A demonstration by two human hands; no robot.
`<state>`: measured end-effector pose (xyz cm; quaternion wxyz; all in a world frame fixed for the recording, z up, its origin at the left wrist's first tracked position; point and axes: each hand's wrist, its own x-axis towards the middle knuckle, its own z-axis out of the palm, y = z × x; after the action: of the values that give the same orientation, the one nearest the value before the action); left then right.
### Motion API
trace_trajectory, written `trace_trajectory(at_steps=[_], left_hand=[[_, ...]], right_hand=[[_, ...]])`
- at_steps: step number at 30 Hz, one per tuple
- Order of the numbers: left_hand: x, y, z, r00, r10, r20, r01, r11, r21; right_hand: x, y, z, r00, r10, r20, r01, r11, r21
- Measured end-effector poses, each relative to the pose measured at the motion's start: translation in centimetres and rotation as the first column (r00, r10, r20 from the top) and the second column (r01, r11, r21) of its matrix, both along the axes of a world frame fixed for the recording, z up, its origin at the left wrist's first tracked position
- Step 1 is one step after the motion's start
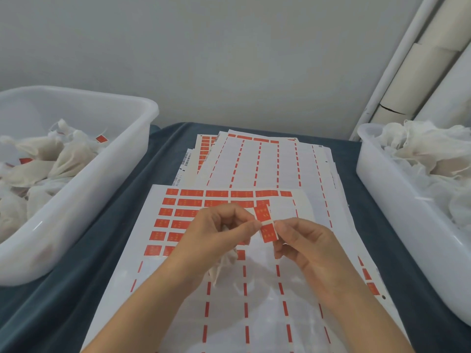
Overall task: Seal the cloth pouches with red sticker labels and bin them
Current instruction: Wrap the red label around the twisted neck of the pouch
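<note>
Left hand (219,225) pinched pouch (224,263) neck | right hand (300,240) fingers pinched red sticker (266,225) edge | pouch judged light, limp; sticker thin, tacky: hold by edges.

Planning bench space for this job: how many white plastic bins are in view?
2. One bin stands at the left with pouches carrying red stickers; the other bin stands at the right with plain pouches. More may sit outside the frame.
</note>
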<state>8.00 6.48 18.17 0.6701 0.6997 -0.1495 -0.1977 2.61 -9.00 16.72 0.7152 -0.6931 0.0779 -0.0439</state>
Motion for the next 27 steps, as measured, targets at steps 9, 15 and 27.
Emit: trace_trajectory(at_steps=[9,15,27], left_hand=[[-0.10,-0.23,-0.05,1.000,-0.011,0.029,0.008,0.996,0.086],[0.03,-0.08,-0.31,0.997,-0.017,0.072,0.010,0.995,0.095],[-0.48,-0.85,-0.28,0.968,0.056,0.245,-0.092,0.986,0.137]], right_hand=[[-0.15,-0.07,0.04,0.996,-0.087,0.036,0.091,0.991,-0.099],[-0.30,0.11,0.42,0.991,-0.104,0.085,0.117,0.978,-0.172],[-0.09,0.15,-0.17,0.978,-0.198,0.061,0.204,0.973,-0.112]])
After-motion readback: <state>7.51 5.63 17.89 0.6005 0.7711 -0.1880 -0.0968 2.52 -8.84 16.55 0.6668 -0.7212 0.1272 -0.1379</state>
